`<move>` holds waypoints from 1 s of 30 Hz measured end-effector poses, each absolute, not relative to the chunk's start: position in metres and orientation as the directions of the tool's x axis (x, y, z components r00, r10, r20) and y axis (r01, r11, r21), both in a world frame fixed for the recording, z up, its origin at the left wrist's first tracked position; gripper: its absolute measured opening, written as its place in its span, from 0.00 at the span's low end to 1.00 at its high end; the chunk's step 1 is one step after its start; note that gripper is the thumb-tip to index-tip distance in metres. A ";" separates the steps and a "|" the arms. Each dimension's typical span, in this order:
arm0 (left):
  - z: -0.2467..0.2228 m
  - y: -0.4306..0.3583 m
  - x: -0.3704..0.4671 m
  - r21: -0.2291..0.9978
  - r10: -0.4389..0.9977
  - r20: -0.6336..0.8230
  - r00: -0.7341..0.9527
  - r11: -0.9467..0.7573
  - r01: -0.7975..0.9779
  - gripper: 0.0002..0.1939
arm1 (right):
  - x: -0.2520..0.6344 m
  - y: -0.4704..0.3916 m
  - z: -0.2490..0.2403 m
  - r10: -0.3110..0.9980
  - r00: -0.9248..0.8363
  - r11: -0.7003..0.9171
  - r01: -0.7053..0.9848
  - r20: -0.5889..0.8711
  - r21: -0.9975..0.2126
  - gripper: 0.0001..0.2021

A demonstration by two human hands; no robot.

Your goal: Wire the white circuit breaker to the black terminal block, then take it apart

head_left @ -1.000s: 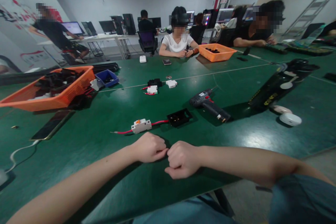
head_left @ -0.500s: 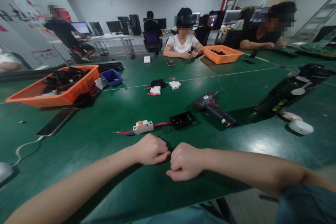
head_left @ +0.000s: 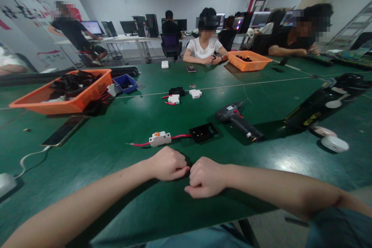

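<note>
Rests left hand [head_left: 168,164] and right hand [head_left: 207,178] with clenched fingers near the white switch [head_left: 160,139]; risks dragging the black box [head_left: 202,133] through the red wire [head_left: 180,136] by sliding forward.

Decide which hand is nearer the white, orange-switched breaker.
Left: the left hand rests just this side of the white breaker; the right hand lies farther right.

On the counter [head_left: 130,116], right of the circuit breaker [head_left: 160,139] lie the housing [head_left: 203,132], cordless drill [head_left: 240,122] and bottle [head_left: 316,106]; left of it, the smartphone [head_left: 65,131]; behind it to the left, the parts-filled basket [head_left: 80,104].
</note>
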State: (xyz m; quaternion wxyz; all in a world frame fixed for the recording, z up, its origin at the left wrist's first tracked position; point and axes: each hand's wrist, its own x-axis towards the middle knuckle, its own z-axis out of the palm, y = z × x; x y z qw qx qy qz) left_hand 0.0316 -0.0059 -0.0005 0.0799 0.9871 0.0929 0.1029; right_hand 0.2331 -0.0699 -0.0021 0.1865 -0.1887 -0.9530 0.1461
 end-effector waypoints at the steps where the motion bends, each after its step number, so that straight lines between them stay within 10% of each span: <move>1: 0.000 -0.006 0.032 0.176 0.200 0.186 0.962 -0.970 0.167 0.19 | 0.233 -0.070 -0.002 0.417 -0.859 0.884 0.308 0.296 -0.352 0.24; 19: 0.002 -0.007 0.032 0.159 0.203 0.178 0.963 -0.972 0.175 0.19 | 0.243 -0.064 0.004 0.344 -0.914 0.829 0.188 0.215 -0.527 0.14; 30: 0.003 -0.007 0.032 0.166 0.206 0.170 0.964 -0.970 0.178 0.18 | 0.236 -0.067 -0.002 0.437 -0.860 0.860 0.314 0.262 -0.403 0.21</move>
